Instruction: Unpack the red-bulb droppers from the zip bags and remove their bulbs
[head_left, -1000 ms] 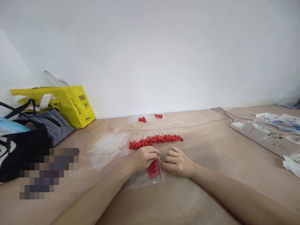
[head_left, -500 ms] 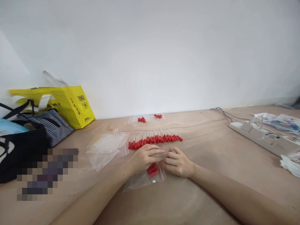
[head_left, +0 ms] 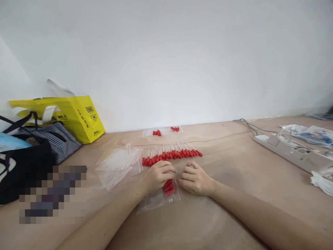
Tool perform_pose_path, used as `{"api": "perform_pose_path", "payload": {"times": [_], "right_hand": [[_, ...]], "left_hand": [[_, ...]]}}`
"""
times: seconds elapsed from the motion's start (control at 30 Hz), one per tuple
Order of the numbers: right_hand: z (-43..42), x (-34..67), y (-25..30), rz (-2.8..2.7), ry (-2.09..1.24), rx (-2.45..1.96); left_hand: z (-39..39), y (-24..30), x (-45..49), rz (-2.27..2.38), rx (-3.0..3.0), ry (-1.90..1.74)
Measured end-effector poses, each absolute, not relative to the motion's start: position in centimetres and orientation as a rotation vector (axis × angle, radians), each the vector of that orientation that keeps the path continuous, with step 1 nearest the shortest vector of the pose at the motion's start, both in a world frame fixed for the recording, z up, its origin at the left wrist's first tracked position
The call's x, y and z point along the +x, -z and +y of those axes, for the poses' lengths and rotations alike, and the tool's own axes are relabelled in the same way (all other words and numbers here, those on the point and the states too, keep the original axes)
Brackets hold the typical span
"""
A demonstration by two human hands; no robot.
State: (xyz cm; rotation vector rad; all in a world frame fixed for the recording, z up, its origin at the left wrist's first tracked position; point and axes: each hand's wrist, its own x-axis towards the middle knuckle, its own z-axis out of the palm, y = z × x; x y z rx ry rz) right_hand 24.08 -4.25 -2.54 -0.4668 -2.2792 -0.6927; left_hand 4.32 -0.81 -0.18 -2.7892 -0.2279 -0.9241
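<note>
A clear zip bag (head_left: 153,205) with red pieces (head_left: 169,188) in it lies on the table in front of me. My left hand (head_left: 160,176) covers the bag's far side, fingers closed together over it, and seems to grip its edge; the fingertips are partly hidden. Just right of the bag, my right hand (head_left: 195,180) is closed with curled fingers, and whatever it pinches is hidden. Beyond both hands runs a row of slim pale sticks with red bulb-like ends (head_left: 174,154), red ends toward me.
Flat zip bags (head_left: 117,161) lie at left. Bags holding small red pieces (head_left: 157,133) lie by the wall. A yellow bag (head_left: 91,121), a striped pouch (head_left: 65,140) and a black bag (head_left: 28,166) stand left; a power strip (head_left: 291,154) with cables lies right.
My left fingers have drawn back and curled in more, moving left. The zip bag's right edge has shifted slightly left, and the gap between my hands is wider.
</note>
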Motion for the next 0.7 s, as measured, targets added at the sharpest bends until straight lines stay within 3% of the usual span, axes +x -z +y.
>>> {"api": "perform_pose_path", "payload": {"times": [0.17, 0.4, 0.7], "right_hand": [[-4.3, 23.8, 2.3, -2.267, 0.759, -0.425], [-4.3, 23.5, 2.4, -2.393, 0.783, -0.4], [-3.4, 23.5, 2.6, -2.554, 0.672, -0.482]], "left_hand": [[-1.0, 0.1, 4.5, -0.24, -2.792, 0.864], [-1.4, -1.3, 4.7, -0.114, -2.663, 0.458], [-0.9, -1.0, 4.3, -0.176, -2.794, 0.443]]}}
